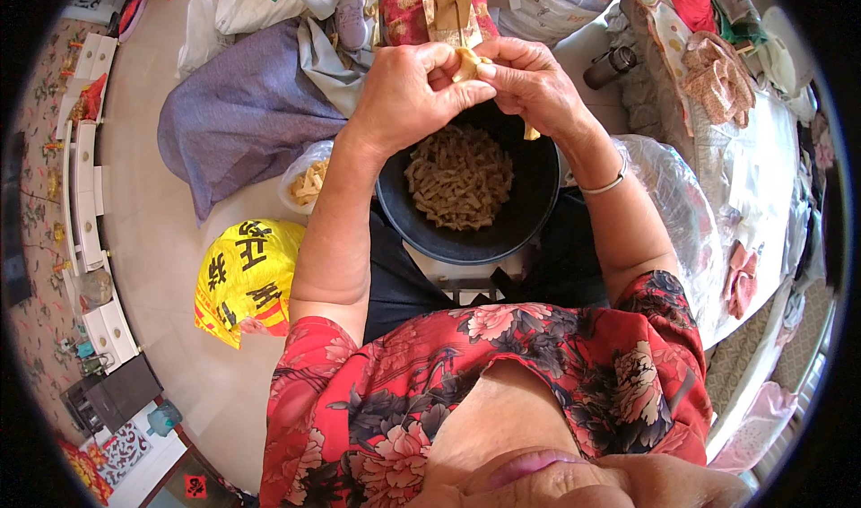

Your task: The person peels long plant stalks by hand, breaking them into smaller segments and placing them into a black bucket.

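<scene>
My left hand (412, 91) and my right hand (535, 81) meet above a black basin, pinching a pale yellow strip (467, 65) between thumbs and fingers. What the strip is made of I cannot tell. Another yellow end (531, 132) pokes out below my right palm. Just beyond the fingers stands a wooden post (454, 0) with a thin upright metal piece, perhaps a blade, at its near side. Many short brownish cut pieces (461, 178) lie in the black basin (464, 256), which sits between my knees.
Left of the basin is a clear plastic bag or tub (289, 178) holding pale yellow pieces. Nearby lie a yellow printed bag (252, 272) and a blue-grey cloth (249, 104). On the right are a dark flask (610, 67) and a clear plastic bag (672, 205).
</scene>
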A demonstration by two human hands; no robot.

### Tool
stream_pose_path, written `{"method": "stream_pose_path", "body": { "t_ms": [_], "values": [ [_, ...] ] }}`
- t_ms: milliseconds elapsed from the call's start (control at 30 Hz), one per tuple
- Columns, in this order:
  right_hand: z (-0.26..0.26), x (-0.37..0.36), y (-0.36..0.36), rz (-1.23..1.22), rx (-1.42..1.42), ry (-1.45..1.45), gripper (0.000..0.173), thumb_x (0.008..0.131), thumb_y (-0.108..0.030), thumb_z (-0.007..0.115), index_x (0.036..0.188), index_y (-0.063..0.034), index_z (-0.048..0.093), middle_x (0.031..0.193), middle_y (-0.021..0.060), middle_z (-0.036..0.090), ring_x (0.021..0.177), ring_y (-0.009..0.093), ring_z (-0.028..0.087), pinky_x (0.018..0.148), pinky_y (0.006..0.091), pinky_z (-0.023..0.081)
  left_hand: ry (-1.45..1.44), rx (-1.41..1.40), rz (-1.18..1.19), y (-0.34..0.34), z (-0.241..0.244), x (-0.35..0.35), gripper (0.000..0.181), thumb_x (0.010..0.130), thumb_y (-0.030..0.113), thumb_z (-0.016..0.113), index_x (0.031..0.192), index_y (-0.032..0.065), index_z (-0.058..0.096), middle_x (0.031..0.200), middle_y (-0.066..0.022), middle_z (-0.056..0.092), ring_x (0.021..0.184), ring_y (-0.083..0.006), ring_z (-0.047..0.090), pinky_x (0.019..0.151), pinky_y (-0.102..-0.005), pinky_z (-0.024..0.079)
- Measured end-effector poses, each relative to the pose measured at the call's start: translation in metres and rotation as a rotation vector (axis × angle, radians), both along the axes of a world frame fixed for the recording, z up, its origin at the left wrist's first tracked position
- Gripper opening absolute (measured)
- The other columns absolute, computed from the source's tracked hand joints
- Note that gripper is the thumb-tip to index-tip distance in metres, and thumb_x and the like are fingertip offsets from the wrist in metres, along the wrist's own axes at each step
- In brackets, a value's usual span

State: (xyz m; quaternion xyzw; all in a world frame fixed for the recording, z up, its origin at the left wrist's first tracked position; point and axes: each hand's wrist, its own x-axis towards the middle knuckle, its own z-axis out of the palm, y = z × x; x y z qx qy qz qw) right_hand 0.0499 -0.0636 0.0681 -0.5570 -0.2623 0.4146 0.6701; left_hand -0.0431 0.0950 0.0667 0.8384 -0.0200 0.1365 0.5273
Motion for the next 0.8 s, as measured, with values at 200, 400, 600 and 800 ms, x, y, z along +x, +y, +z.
{"method": "stream_pose_path", "body": {
  "t_ms": [200,400,600,800],
  "values": [
    [0.010,0.008,-0.007,-0.005,0.078,0.077,0.020,0.084,-0.022,0.061,0.093,-0.0041,0.063,0.060,-0.0050,0.049,0.048,0.001,0.036,0.042,0.0176,0.025,0.200,-0.831,-0.144,0.005,0.011,-0.007,0.031,0.085,0.018,0.057,0.057,0.0075,0.049,0.044,0.0056,0.035,0.036,-0.0027,0.028,0.034,-0.0199,0.023],
    [0.016,0.027,-0.022,0.014,-0.049,-0.310,0.012,0.081,-0.015,0.065,0.084,-0.0036,0.067,0.064,-0.0038,0.056,0.055,0.002,0.045,0.048,0.0162,0.032,0.132,-0.680,-0.287,0.017,0.008,-0.012,0.033,0.084,0.026,0.057,0.058,0.0066,0.050,0.046,0.0030,0.037,0.038,-0.0041,0.030,0.036,-0.0210,0.022],
    [0.004,0.023,-0.015,-0.036,-0.080,-0.430,0.009,0.083,-0.012,0.063,0.082,-0.0035,0.067,0.062,-0.0041,0.055,0.051,0.001,0.038,0.045,0.0168,0.027,0.040,0.154,0.049,0.034,-0.007,-0.004,0.037,0.092,0.033,0.048,0.086,-0.0018,0.059,0.077,-0.0035,0.058,0.077,-0.0134,0.054,0.072,-0.0260,0.042],
    [0.002,0.022,-0.017,-0.062,-0.074,-0.398,0.011,0.084,-0.014,0.062,0.083,-0.0039,0.066,0.061,-0.0040,0.054,0.049,0.000,0.034,0.043,0.0164,0.024,0.092,0.045,-0.038,0.031,-0.013,-0.002,0.047,0.093,0.041,0.045,0.082,-0.0022,0.059,0.074,-0.0057,0.060,0.070,-0.0149,0.055,0.067,-0.0258,0.043]
  ]
}}
